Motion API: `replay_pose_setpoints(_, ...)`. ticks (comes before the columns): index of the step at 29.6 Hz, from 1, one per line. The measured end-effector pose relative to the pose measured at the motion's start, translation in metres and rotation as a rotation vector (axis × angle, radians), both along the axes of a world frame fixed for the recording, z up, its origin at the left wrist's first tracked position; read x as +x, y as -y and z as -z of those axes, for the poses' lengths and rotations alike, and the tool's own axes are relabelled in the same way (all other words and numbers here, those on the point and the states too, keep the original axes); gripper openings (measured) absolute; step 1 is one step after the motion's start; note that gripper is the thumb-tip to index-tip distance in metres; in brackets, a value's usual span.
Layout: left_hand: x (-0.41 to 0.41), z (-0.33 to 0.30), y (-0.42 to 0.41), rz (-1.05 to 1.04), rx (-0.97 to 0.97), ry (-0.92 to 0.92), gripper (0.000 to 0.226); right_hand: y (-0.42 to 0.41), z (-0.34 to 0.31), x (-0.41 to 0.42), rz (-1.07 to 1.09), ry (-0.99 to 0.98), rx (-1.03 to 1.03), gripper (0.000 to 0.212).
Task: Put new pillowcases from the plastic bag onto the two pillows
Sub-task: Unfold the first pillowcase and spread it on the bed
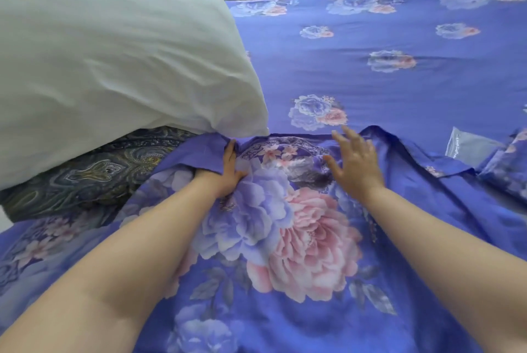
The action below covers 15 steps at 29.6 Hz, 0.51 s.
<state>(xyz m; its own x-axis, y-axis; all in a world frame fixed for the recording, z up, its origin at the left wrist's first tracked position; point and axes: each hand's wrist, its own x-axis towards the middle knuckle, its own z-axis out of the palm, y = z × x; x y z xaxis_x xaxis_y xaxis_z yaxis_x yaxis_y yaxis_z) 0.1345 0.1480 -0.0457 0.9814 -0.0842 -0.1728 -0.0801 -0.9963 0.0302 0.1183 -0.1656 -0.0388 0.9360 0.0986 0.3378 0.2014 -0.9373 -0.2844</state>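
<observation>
Head view, pillow: we see a bare white pillow [114, 73] lying at the left, its lower right corner touching the open edge of the pillowcase [279, 224].
Head view, pillowcase: blue with large flowers, spread over the bed toward us; a darker patterned cloth [94, 178] shows under the pillow.
Left hand: our left hand [228, 170] pinches the edge of the pillowcase opening, fingers curled round the fabric right at the pillow corner.
Right hand: our right hand [353, 164] is spread wide and holds nothing, hovering over or lightly on the pillowcase; contact we cannot tell.
Plastic bag: a clear plastic bag [467, 147] lies at the right on the bed sheet [370, 38], well apart from the hands.
Step, our reading: feeding the pillow corner into the opening.
How to do it well, our judgement: we grip the opposite edge with the right hand, hold the mouth wide, seat this corner first, then draw the fabric evenly along both sides.
Risk: the cloth may bunch at the mouth.
</observation>
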Motion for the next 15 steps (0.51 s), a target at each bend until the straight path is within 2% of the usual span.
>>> replay_pose_setpoints(2,0.002,-0.006,-0.001,-0.005,0.037,-0.03,0.084,-0.023,0.004,-0.009,-0.123,-0.155,-0.065,0.065)
replay_pose_setpoints(5,-0.002,-0.019,-0.002,-0.013,0.025,-0.065,0.085,-0.046,0.012,-0.022,-0.081,-0.453,-0.166,0.071)
replay_pose_setpoints(10,-0.042,-0.034,0.01,0.016,0.078,0.147,0.06,-0.042,-0.004,-0.062,0.174,-0.43,0.06,0.074)
replay_pose_setpoints(13,-0.096,-0.019,0.041,0.136,0.02,0.162,0.064,-0.026,-0.011,-0.101,0.294,-0.564,0.156,0.08)
replay_pose_setpoints(15,-0.129,-0.006,0.062,0.201,-0.032,0.103,0.068,-0.013,-0.011,-0.123,0.344,-0.65,0.165,0.073)
